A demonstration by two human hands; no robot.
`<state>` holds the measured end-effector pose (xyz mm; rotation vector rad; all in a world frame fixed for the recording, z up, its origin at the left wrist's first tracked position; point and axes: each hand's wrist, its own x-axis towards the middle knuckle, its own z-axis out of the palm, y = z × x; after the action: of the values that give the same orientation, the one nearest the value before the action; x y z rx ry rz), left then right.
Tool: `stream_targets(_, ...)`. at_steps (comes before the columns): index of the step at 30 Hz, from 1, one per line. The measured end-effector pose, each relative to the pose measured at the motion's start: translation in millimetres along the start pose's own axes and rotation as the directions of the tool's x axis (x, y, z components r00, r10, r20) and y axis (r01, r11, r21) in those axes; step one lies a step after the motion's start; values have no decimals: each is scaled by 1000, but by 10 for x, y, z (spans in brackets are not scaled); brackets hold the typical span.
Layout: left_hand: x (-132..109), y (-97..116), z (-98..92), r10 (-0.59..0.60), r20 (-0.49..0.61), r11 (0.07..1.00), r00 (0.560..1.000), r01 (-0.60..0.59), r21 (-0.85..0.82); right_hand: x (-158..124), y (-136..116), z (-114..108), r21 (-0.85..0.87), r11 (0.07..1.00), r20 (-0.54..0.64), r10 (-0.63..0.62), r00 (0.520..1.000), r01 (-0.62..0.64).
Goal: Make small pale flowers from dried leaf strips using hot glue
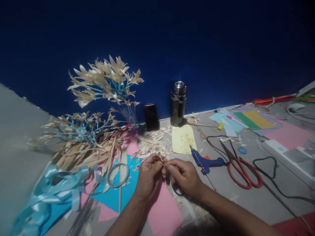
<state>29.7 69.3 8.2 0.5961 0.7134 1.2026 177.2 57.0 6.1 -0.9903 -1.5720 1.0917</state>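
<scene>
My left hand (pixel 149 177) and my right hand (pixel 185 177) meet over the middle of the work surface, fingertips pinched together. A small pale piece (pixel 160 156) shows at the left fingertips; its kind is too small to tell. Under my right palm is a dark looped handle (pixel 177 190), perhaps of small scissors, mostly hidden by the fingers. Below the hands lie a pink sheet (pixel 163 209) and a blue sheet (pixel 110 193). A blue glue gun (pixel 206 162) lies just right of my right hand, its nozzle toward a yellow paper (pixel 183 139).
Red-handled scissors (pixel 242 172) and a white power strip (pixel 290 157) lie to the right. A flask (pixel 178 105) and a phone (pixel 151 117) stand by the wall. Leftward are husk flowers (pixel 105 80), dried husks (pixel 76 154), a tape roll (pixel 118 175) and blue ribbon (pixel 59 183).
</scene>
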Motion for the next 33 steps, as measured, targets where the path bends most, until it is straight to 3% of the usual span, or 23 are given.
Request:
stream_targets(5, -8, -3, -6, -4, -57, 1000, 998, 5, 4, -25, 10, 2, -103, 989, 44, -100, 994, 104)
stream_targets(17, -12, 35, 16, -11, -27, 998, 1000, 9, -59, -28, 78, 8, -242, 938, 26, -250, 968, 249)
stream_targets(23, -10, 40, 20, 4, -22, 999, 1000, -5, -47, -36, 82, 0, -288, 924, 64, -244, 968, 252)
stream_targets(33, -8, 45, 27, 15, -39, 998, 999, -17, -61, -54, 157, -7, -326, 922, 27, -213, 977, 210)
